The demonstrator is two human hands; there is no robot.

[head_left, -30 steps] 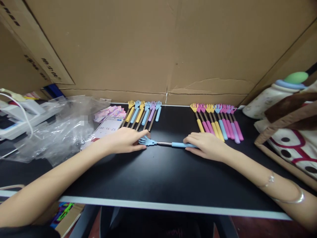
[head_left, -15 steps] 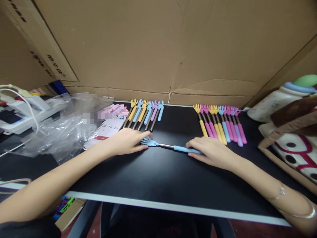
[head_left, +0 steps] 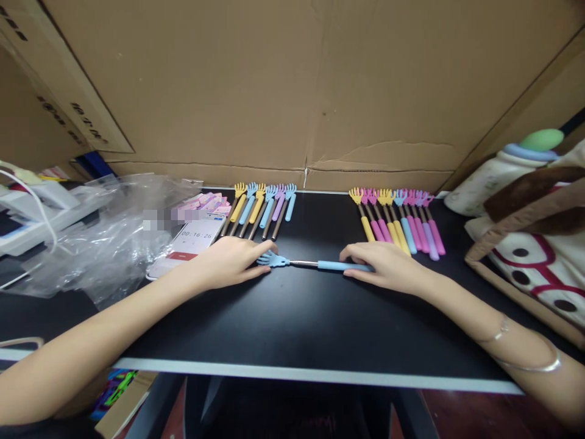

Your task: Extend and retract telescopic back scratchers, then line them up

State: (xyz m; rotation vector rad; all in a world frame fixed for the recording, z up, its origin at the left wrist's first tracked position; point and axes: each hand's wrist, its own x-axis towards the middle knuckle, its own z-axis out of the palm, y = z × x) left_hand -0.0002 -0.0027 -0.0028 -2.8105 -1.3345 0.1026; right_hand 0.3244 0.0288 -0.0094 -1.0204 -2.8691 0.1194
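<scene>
A light blue back scratcher [head_left: 326, 265] lies level across the black table [head_left: 292, 329], its claw head to the left and its handle to the right. My left hand [head_left: 233, 261] is closed on the claw end, thumb and fingers at its edge. At the other end, my right hand [head_left: 384, 267] grips the blue handle. Between the hands a short length of metal rod shows. Behind my left hand is a row of back scratchers [head_left: 262, 210] with separate coloured sleeves beside their rods. Sleeved back scratchers [head_left: 397, 222] in several colours lie in a row behind my right hand.
A phone [head_left: 194, 238] showing a timer lies left, beside clear plastic bags [head_left: 114, 238] and pink packets [head_left: 205, 204]. Further left is a white power strip [head_left: 27, 222] with cables. A bottle [head_left: 484, 183] and a bag [head_left: 525, 268] stand right. Cardboard [head_left: 256, 85] walls the back.
The whole view has shifted slightly, with things appearing a little further left. Both hands keep their hold on the blue back scratcher, which looks closer to level.
</scene>
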